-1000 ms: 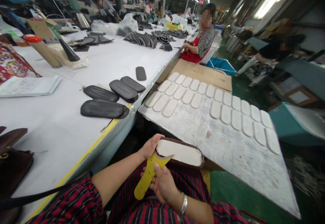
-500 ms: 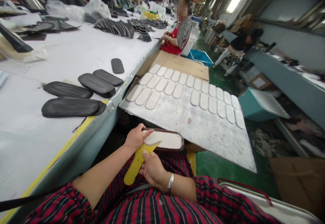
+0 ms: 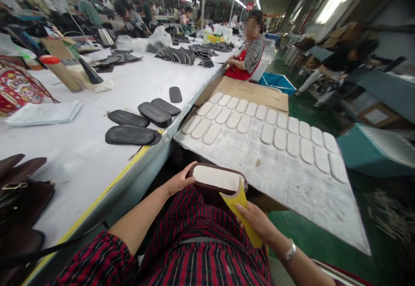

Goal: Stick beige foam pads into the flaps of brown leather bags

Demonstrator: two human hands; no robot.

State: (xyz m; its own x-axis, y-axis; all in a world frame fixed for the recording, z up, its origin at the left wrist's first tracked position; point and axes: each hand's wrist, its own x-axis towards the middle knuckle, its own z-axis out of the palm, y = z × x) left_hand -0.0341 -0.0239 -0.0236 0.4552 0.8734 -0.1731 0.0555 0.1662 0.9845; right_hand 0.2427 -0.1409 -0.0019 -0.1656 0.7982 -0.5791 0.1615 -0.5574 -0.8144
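Note:
My left hand (image 3: 181, 180) grips the left end of a long brown oval piece (image 3: 223, 188), which looks like a bag base and rests above my lap. A white oval panel (image 3: 217, 178) lies inside its brown rim, and the rim looks gathered at the right end. My right hand (image 3: 253, 217) is closed around a yellow plastic scraper (image 3: 238, 204) with a curved, two-pointed end. One point of the scraper reaches the right end of the panel; whether it presses there I cannot tell.
Rows of white oval panels (image 3: 287, 142) lie on a grey board (image 3: 259, 165) ahead. On the white table (image 3: 90, 165) at left are black oval pieces (image 3: 129, 135) and a brown bag (image 3: 22, 199). A co-worker in a red apron (image 3: 241, 65) stands beyond the board.
My right hand has moved the scraper right, from the left end of the brown piece to its right end. My left hand now holds the left end's edge. The view has swung left and up.

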